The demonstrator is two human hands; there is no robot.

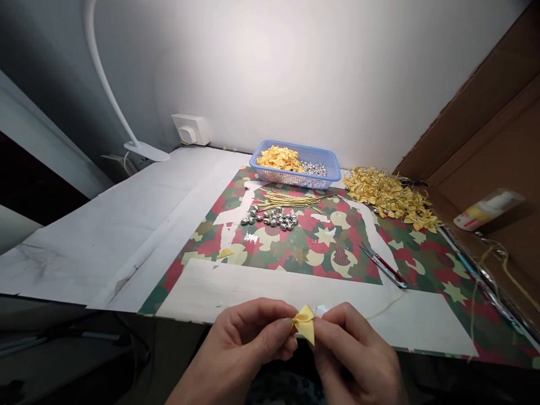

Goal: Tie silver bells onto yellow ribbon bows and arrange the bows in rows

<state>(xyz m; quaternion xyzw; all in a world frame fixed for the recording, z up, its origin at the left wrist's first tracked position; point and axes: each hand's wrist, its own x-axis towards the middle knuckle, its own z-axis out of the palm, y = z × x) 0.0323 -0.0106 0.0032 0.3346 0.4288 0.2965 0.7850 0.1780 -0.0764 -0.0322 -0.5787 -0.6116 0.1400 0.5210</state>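
Note:
A small yellow ribbon bow (305, 322) is held at the front edge of the table, between my two hands. My left hand (257, 337) pinches its left side between thumb and fingertips. From the other side, my right hand (358, 351) closes its thumb and fingers at the bow's right edge. A pale thread (386, 306) runs off to the right, beyond my right hand. Behind the hands lie a cluster of silver bells (274, 218) and a bundle of gold ties (291, 199). Thread snips (383, 266) with a red part rest to the right.
A blue basket (333, 179) holds yellow bows and silver beads. At the back right is a heap of yellow bows (388, 194) with ties. A bottle (485, 211) stands near cardboard (493, 124). On the left, a white lamp (145, 151) is clamped; patterned paper (320, 247) covers the table.

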